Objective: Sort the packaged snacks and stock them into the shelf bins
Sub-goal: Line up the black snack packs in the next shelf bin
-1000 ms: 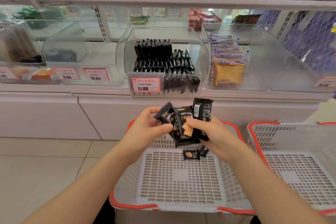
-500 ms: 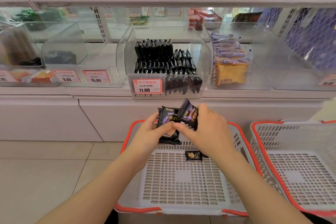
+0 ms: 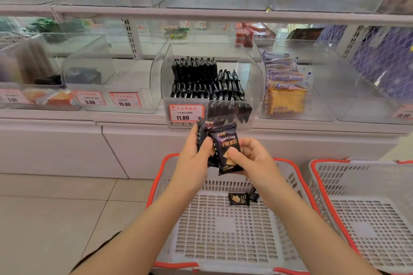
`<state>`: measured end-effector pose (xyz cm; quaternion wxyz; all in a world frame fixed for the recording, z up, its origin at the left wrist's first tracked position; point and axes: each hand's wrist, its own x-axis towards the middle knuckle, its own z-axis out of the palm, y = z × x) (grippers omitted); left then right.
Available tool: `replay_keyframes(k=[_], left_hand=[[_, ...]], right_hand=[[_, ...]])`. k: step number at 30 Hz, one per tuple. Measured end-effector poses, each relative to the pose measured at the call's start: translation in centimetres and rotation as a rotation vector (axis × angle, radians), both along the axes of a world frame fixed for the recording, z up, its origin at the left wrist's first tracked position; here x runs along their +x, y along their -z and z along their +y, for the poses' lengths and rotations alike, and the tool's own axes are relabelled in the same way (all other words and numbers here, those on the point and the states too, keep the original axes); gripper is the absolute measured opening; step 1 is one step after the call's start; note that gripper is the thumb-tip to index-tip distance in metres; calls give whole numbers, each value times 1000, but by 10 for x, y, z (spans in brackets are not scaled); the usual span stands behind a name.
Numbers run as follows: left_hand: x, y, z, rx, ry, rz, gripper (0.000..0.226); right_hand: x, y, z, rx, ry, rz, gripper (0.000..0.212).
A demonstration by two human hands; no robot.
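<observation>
Both hands hold a small stack of black snack packets marked DRYCAKE, upright, just below the shelf edge. My left hand grips the stack from the left, thumb on the front. My right hand pinches the front packet at its lower right. Straight above, a clear shelf bin with an 11.80 price tag holds rows of the same black packets. Two more black packets lie in the white basket under my hands.
A second white basket with a red rim stands to the right. A bin of yellow cake packs sits right of the black-packet bin. Clear bins with 9.80 and 15.80 tags are to the left. An upper shelf rail runs above.
The fanned packets have been gathered into a neat upright stack between both hands. The stack has risen toward the 11.80 bin, and the view has tilted slightly down.
</observation>
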<state>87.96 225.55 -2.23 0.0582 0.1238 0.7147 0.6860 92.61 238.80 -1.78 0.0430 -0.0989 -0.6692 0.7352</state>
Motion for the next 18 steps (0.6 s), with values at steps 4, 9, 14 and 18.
replay_keyframes(k=[4,9,14,18], left_hand=[[3,-5,11,21,-24,42,34],[1,-7,19,-14,39,108,53],[-5,-22,23,-31,26,185,39],[-18,-29,21,32,-52,168,31]], right_hand=[[-3,-1,-7,61,154,75,11],[-9,-3,-15,179,241,141,10],[-16,-17,-26,208,22,211,22],[-26,-22,-21,153,-123,175,45]])
